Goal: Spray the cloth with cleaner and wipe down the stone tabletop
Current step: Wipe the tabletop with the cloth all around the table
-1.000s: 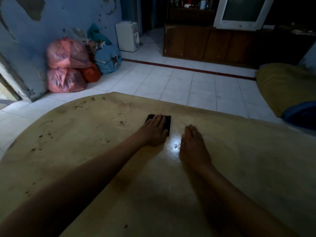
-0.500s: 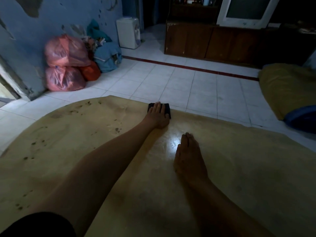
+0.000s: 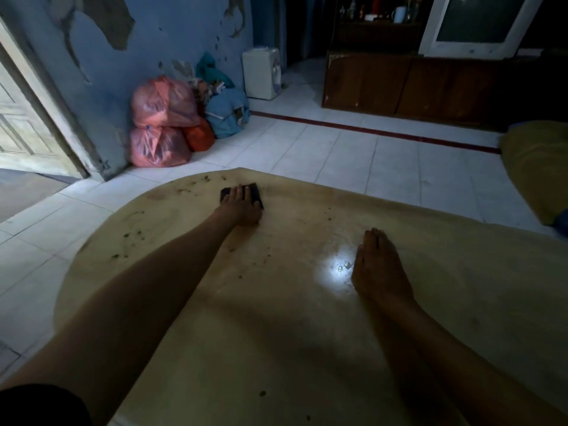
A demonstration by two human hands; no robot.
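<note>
Left hand now presses the dark cloth farther left than before. It sits near the far edge of the tabletop, beside the dark specks.

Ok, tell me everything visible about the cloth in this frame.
The cloth is small, dark, almost black, and looks folded into a flat rectangle; its fabric can't be made out in the dim light. It lies flat on the tabletop near the far edge, among dark specks. The left hand presses on it palm down, fingers covering its middle, so only its left and right ends show.

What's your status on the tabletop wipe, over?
Left hand flat on dark cloth near tabletop far edge. Right hand flat, empty. Dark specks remain left. Nothing obstructing.
</note>
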